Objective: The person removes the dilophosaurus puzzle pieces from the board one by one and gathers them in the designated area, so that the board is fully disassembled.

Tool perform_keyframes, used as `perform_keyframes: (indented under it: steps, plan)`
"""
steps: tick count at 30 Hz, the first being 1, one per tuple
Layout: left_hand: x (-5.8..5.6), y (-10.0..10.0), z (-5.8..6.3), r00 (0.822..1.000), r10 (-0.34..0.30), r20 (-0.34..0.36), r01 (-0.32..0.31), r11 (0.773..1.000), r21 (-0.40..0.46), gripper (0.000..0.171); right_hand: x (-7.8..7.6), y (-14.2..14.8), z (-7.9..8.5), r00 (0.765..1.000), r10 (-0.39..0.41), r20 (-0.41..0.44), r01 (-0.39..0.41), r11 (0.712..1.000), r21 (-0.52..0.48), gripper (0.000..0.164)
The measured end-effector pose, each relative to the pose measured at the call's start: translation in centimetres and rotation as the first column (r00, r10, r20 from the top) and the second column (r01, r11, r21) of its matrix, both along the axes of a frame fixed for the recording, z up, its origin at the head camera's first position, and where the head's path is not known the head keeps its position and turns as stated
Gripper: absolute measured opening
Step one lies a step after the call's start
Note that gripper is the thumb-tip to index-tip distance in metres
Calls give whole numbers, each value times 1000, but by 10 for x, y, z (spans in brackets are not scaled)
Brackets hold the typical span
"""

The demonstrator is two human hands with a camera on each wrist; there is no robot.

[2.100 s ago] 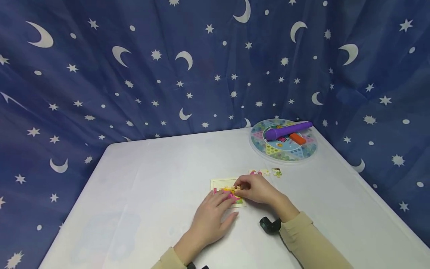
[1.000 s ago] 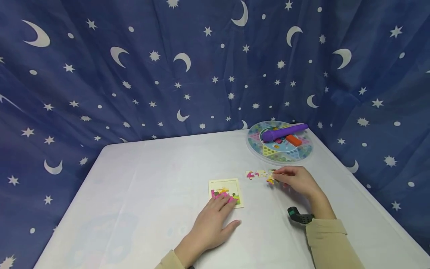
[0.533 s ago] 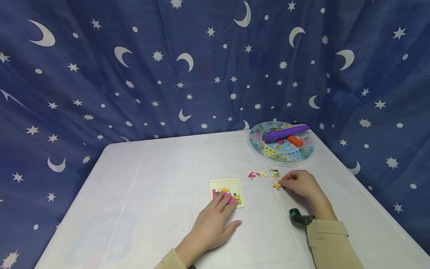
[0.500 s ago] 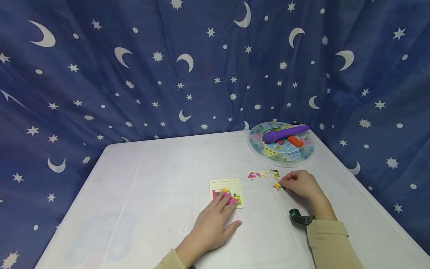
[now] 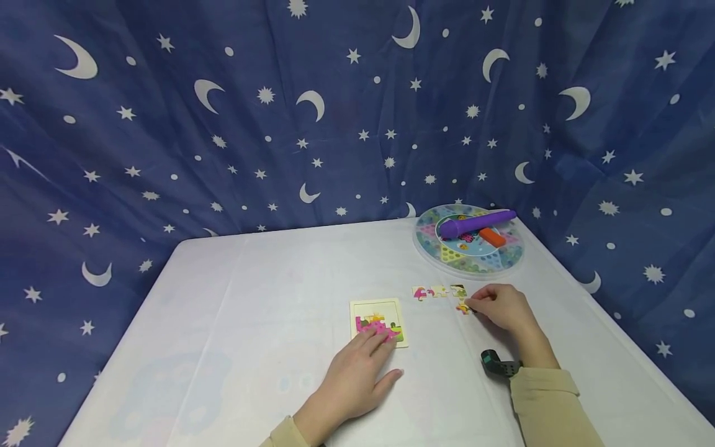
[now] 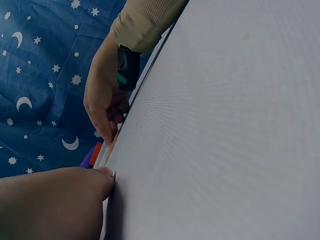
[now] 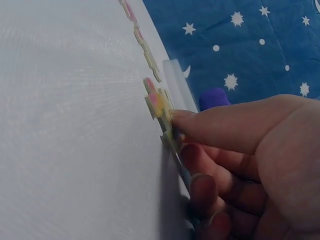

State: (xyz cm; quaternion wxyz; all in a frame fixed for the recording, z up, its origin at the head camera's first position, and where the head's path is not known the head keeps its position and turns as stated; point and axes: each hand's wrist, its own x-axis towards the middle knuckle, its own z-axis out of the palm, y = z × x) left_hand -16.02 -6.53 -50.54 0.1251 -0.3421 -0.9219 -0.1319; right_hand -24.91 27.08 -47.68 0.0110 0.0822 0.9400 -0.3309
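Observation:
A cream puzzle tray (image 5: 359,305) lies mid-table, its lower part filled with pink, yellow and green jigsaw pieces and its upper part bare. My left hand (image 5: 354,375) rests with outstretched fingers on the tray's near edge, covering some of the pink. To the right, my right hand (image 5: 504,308) pinches a yellow and pink puzzle piece (image 5: 462,307) between thumb and fingers, low at the tabletop. In the right wrist view the thumb meets that puzzle piece (image 7: 159,105); the fingers partly hide it. Behind it lie a pink piece (image 5: 419,293), a pale piece (image 5: 439,291) and a green-brown piece (image 5: 458,290).
At the back right corner a round game board (image 5: 447,256) carries a purple toy microphone (image 5: 475,223) and an orange block (image 5: 492,237). A blue star-and-moon curtain (image 5: 335,112) hangs behind the white table (image 5: 268,285). A black wrist device (image 5: 499,365) sits at the right cuff.
My right hand left the tray for the loose pieces at the right, then lowered a yellow piece to the tabletop. My left hand stayed on the tray, sliding slightly nearer.

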Motion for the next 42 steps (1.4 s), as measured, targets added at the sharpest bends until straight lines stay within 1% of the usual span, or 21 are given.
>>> perform_keyframes:
  steps: [5, 8, 11, 13, 15, 16, 19, 20, 21, 22, 25, 30, 35, 37, 39, 42]
  plan:
    - [-3, 1, 2, 1000, -8, -26, 8, 1000, 5, 54, 0, -2, 5, 997, -9, -78, 10, 1000, 13, 25]
    - [-5, 1, 3, 999, -5, -35, 5, 1000, 5, 54, -1, -10, 8, 995, 3, -102, -6, 1000, -31, 23]
    - [-5, 0, 5, 999, 1, -41, 0, 1000, 17, 52, -2, -30, 13, 989, 61, -134, -74, 992, -98, 23]
    - [-5, 0, 7, 999, -1, -42, 2, 1000, 28, 52, -2, -49, 17, 976, 138, -168, -159, 980, -117, 20]
    - [-5, 0, 8, 999, -5, -47, 7, 999, 36, 52, -2, -72, 21, 951, 241, -196, -260, 962, -78, 16]
    - [-6, -1, 9, 999, -6, -49, 8, 999, 37, 52, -3, -83, 22, 932, 299, -203, -315, 948, -50, 15]
    - [-8, -2, 11, 999, -1, -44, 3, 999, 37, 52, -6, -114, 23, 872, 450, -192, -455, 890, 19, 20]
    - [-9, -2, 11, 999, 2, -41, 0, 999, 40, 51, -8, -122, 22, 852, 488, -189, -491, 871, 35, 23]
    - [-9, -3, 11, 999, 3, -38, -1, 999, 42, 51, -9, -129, 20, 838, 515, -181, -517, 855, 42, 26]
    - [-9, -3, 11, 999, 2, -36, 0, 999, 46, 51, -11, -134, 18, 828, 533, -176, -534, 844, 44, 28]
    - [-8, -3, 11, 999, -9, -32, 11, 998, 56, 51, -14, -142, 10, 812, 562, -158, -562, 826, 53, 30]
    - [-8, -1, 10, 999, -13, -43, 16, 998, 56, 50, -14, -143, 1, 810, 569, -146, -568, 822, 48, 26]
    - [-3, 0, 4, 998, -23, -52, 26, 998, 64, 50, -10, -139, -8, 812, 560, -165, -566, 825, 15, 15]
    - [-1, 0, 1, 998, -35, -58, 38, 997, 64, 51, -9, -138, -12, 808, 561, -181, -569, 822, 8, 11]
    - [0, -1, -1, 997, -44, -58, 47, 997, 60, 53, -7, -137, -15, 799, 567, -202, -577, 816, 7, 9]
    - [0, -1, -1, 997, -50, -55, 52, 997, 51, 54, -6, -138, -16, 788, 578, -211, -589, 808, 18, 17]
